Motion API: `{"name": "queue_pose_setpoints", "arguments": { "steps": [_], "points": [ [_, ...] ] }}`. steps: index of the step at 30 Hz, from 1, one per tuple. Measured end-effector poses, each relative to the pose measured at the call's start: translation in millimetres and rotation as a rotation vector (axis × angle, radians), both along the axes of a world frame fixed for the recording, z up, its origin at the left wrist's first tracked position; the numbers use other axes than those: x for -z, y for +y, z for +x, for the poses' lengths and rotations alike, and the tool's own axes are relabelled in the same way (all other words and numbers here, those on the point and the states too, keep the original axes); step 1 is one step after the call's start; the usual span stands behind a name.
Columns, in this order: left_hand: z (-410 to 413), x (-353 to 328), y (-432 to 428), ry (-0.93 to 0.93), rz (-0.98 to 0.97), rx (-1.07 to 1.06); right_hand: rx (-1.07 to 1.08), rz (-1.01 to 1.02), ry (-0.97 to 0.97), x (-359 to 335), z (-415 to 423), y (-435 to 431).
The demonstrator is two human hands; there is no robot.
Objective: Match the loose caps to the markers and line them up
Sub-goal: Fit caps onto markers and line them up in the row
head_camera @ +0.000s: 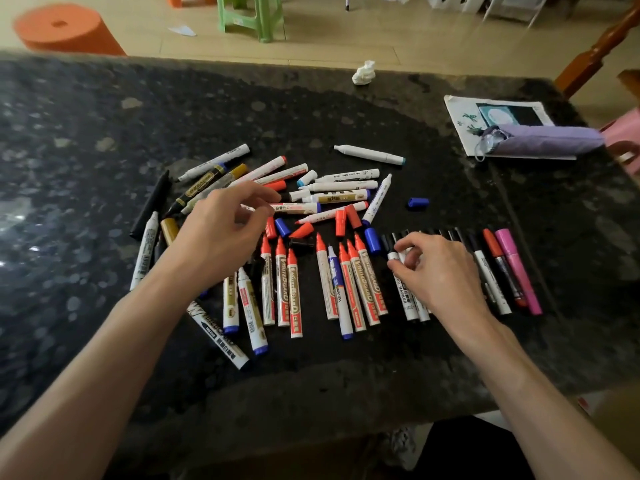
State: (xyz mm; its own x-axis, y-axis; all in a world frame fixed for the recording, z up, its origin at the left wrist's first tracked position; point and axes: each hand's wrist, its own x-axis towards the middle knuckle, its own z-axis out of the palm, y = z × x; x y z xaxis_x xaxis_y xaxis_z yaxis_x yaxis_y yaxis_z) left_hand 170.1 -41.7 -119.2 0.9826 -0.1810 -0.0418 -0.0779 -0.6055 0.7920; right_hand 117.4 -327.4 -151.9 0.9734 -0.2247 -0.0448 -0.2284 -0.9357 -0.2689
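Many markers lie on a dark stone table (104,140). A loose pile (332,188) of white markers sits at the centre. Loose caps lie below it: red caps (341,221), a blue cap (282,226) and a black one (301,242); another blue cap (418,202) lies apart to the right. Red-capped whiteboard markers (282,282) stand side by side nearer me. At the right runs a row of black-capped markers (446,235), ending in a pink marker (516,268). My left hand (221,233) pinches a white marker (298,207) in the pile. My right hand (440,268) grips a black-capped marker (393,255) in the row.
A crumpled tissue (363,74) lies at the table's far edge. A printed sheet (460,112) with a folded purple umbrella (547,142) on it sits at the right. A green stool (256,15) and an orange stool (65,29) stand on the floor beyond.
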Motion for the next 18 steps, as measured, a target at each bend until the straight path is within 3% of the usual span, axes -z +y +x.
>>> {"name": "queue_pose_setpoints", "arguments": {
  "steps": [9,18],
  "points": [
    [3.1,-6.1,33.2,0.001,-0.010,-0.148,-0.071,-0.011,-0.011,-11.1,3.6,26.9],
    [5.0,-5.8,75.3,0.006,0.034,-0.230,-0.258,0.209,-0.003,-16.2,11.3,85.5]
  ]
}}
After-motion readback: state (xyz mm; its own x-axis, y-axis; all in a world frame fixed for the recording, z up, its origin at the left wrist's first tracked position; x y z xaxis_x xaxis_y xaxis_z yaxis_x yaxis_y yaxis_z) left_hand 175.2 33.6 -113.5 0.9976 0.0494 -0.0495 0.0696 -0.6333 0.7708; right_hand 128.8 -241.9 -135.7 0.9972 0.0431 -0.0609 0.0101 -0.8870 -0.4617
